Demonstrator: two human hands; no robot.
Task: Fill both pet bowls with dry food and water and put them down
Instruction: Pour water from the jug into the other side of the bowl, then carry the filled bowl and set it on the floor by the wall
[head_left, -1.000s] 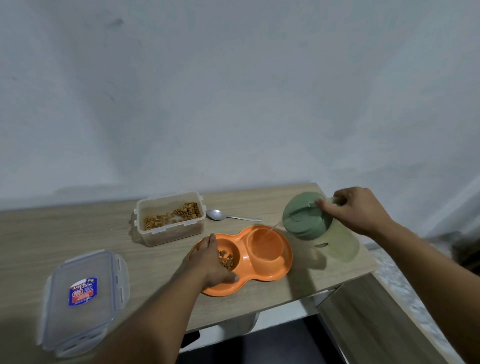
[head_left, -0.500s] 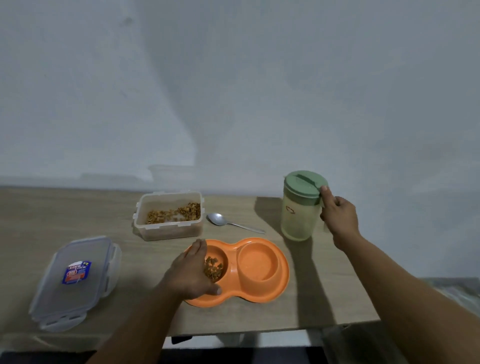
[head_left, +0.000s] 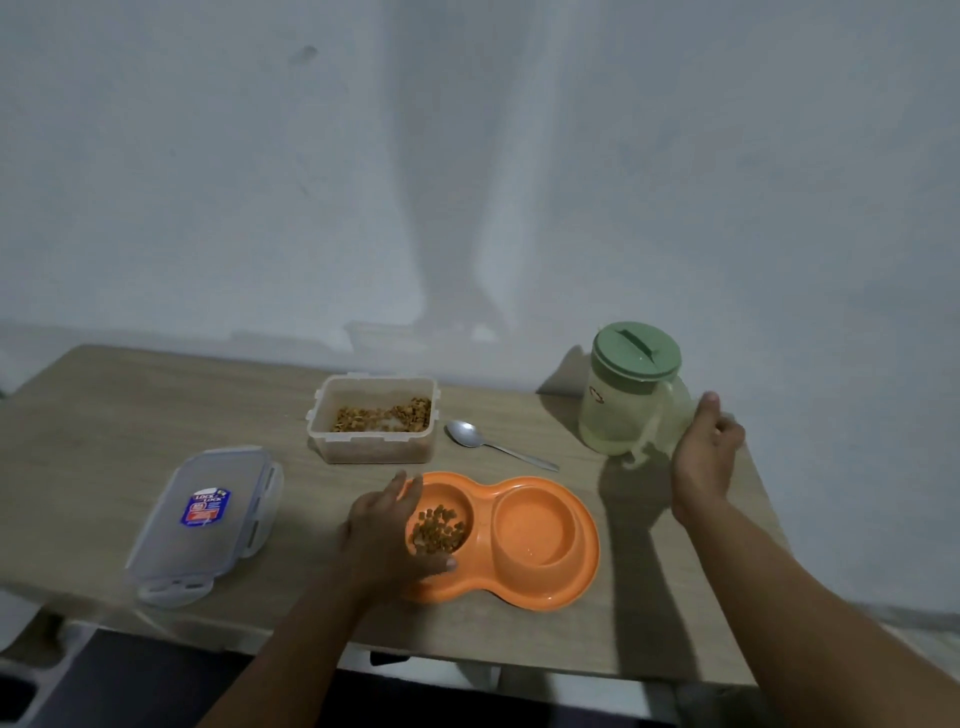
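orange moulded plastic, the double pet bowl (head_left: 524, 551) lies near the front edge of the pale wood-grain table (head_left: 130, 415). its left well holds brown dry kibble (head_left: 438, 530); its right well looks glossy, though whether water lies in it i cannot tell. the left hand (head_left: 387, 535) rests on the bowl's left rim, fingers straight along the far side and thumb along the near lip. the right hand (head_left: 704, 457) hovers just beside the handle of the translucent jug with a round green lid (head_left: 631, 389), fingers loosely curled, holding nothing. behind the bowl stands a clear rectangular plastic food box (head_left: 374, 421) with kibble inside, and beside it a metal spoon (head_left: 493, 444). to the left lies the box's clear clip lid with a blue label (head_left: 205, 519), upper side up.
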